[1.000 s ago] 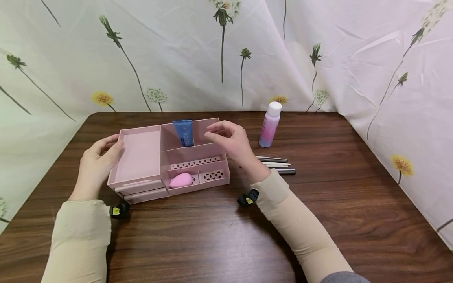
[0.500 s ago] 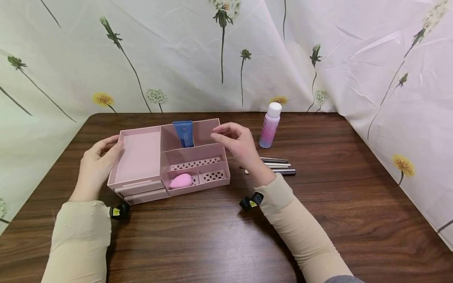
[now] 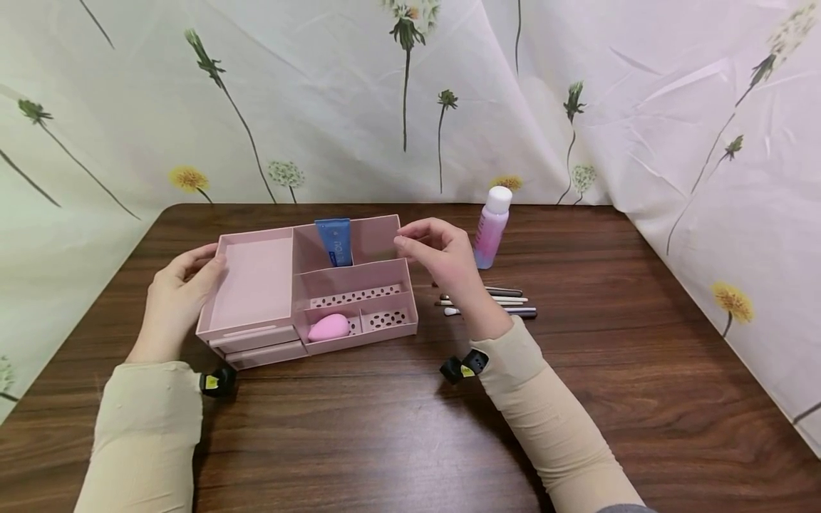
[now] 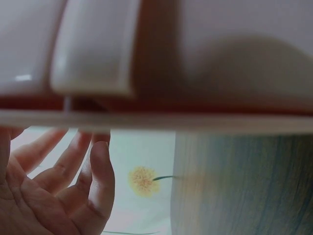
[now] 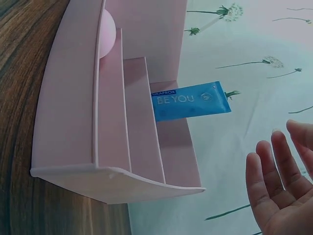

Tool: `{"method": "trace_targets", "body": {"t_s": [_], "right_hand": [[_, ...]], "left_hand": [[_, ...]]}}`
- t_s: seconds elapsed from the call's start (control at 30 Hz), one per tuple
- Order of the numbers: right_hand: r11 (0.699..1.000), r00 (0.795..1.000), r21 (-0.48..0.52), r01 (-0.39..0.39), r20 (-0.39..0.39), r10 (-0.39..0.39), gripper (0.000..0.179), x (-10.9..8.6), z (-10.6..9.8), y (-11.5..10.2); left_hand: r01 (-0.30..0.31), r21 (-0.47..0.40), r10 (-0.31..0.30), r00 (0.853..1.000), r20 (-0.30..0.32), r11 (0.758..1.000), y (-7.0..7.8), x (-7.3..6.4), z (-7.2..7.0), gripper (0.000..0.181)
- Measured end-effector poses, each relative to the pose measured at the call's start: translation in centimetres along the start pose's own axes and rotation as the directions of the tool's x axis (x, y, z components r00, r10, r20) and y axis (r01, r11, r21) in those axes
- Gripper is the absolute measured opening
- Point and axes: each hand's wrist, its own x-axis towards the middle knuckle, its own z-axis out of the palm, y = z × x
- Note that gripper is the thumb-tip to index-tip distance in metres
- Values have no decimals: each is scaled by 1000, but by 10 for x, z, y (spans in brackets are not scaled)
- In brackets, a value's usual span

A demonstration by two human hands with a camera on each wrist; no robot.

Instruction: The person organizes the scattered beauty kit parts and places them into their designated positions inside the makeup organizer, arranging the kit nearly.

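A pink makeup organizer [image 3: 253,281] stands on the table, two slim drawers under its left tray. At its left rim my left hand [image 3: 176,296] holds the side wall, bent fingers [image 4: 100,171] showing below the edge in the left wrist view. A blue tube [image 3: 335,244] leans upright in the back compartment; a pink makeup sponge [image 3: 329,327] lies in the small front one. Near the organizer's back right corner my right hand [image 3: 445,260] hovers with nothing in it, its loosely bent fingers [image 5: 254,178] apart from the box in the right wrist view.
Several makeup brushes [image 3: 513,302] lie on the wooden table [image 3: 385,434] to the right of the organizer, partly behind my right wrist. Behind them stands a pink-purple bottle [image 3: 489,239] with a white cap. A flowered cloth [image 3: 321,107] hangs along the table's back edge.
My right hand has drawn rightward from over the back compartment to beyond its right wall, uncovering more of the brushes. My left hand and the organizer have stayed put.
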Motion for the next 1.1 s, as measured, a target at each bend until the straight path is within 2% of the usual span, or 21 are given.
{"method": "trace_targets", "body": {"t_s": [0.17, 0.4, 0.63, 1.1], "right_hand": [[1000, 1000, 6, 18, -20, -18, 19, 0, -2, -4], [998, 997, 33, 61, -39, -60, 20, 3, -8, -7], [996, 997, 65, 63, -58, -59, 20, 3, -11, -9], [997, 996, 52, 50, -75, -46, 21, 5, -16, -9]], "left_hand": [[-11, 0, 11, 1000, -2, 1000, 0, 1, 0, 58], [8, 7, -8, 1000, -2, 1000, 2, 2, 1, 59], [5, 6, -5, 1000, 1, 1000, 1, 1, 0, 59], [8, -9, -8, 1000, 0, 1000, 1, 0, 0, 59]]}}
